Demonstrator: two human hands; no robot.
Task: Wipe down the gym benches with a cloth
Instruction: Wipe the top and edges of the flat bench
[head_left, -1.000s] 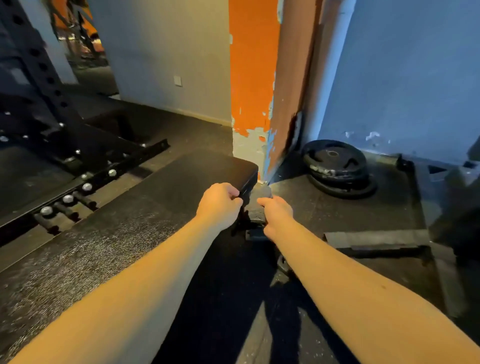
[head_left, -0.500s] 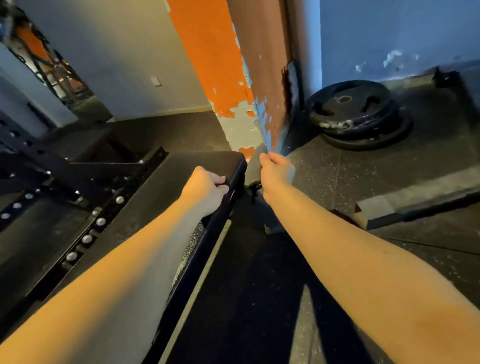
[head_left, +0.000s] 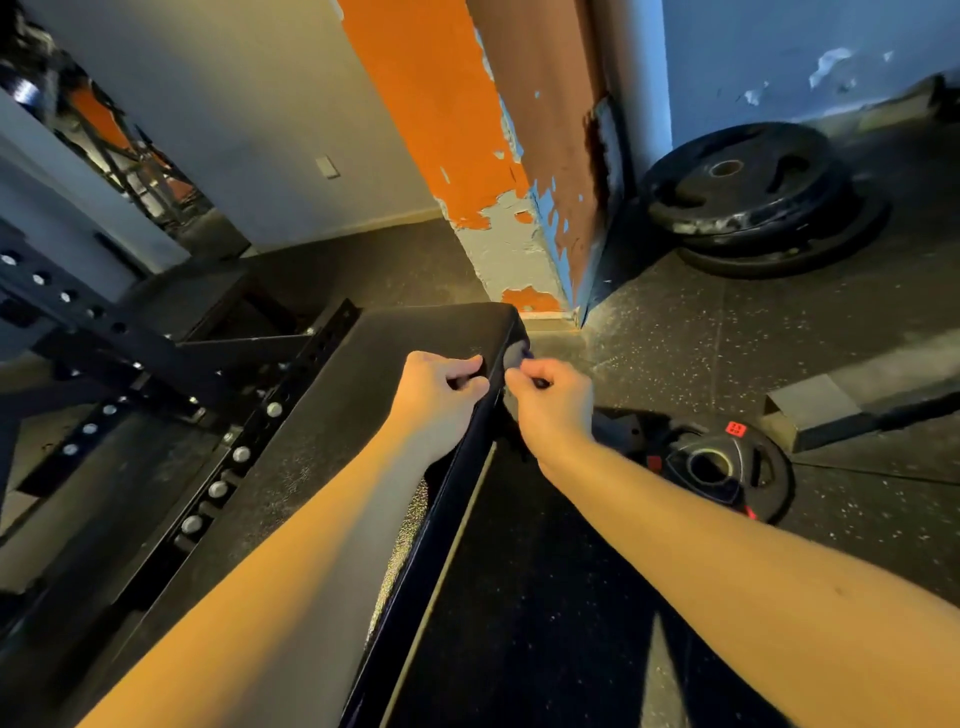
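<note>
Slippage of the cloth (head_left: 514, 354) looks the likeliest trouble: only a small grey bunch of it shows, tucked against the far right corner of the bench (head_left: 332, 431). The right hand (head_left: 553, 402), just off the bench's right edge, pinches it between curled fingers and thumb rather than spreading it flat. Bunched like that, it would probably meet the pad with one narrow fold and leave much of the textured top unwiped, or fall to the floor right of the bench if the pinch loosens. The left hand (head_left: 441, 389), at the bench's right edge near the same corner, has its fingers curled over the pad's rim and seems to grip it, so the strip beneath it could be missed. A weight plate (head_left: 727, 470) with a red label lies on the floor right of the bench, where a step round the end might catch it. A pillar (head_left: 498, 244) with peeling paint stands just beyond the bench's far end, so a long stroke could knock knuckles against it.
</note>
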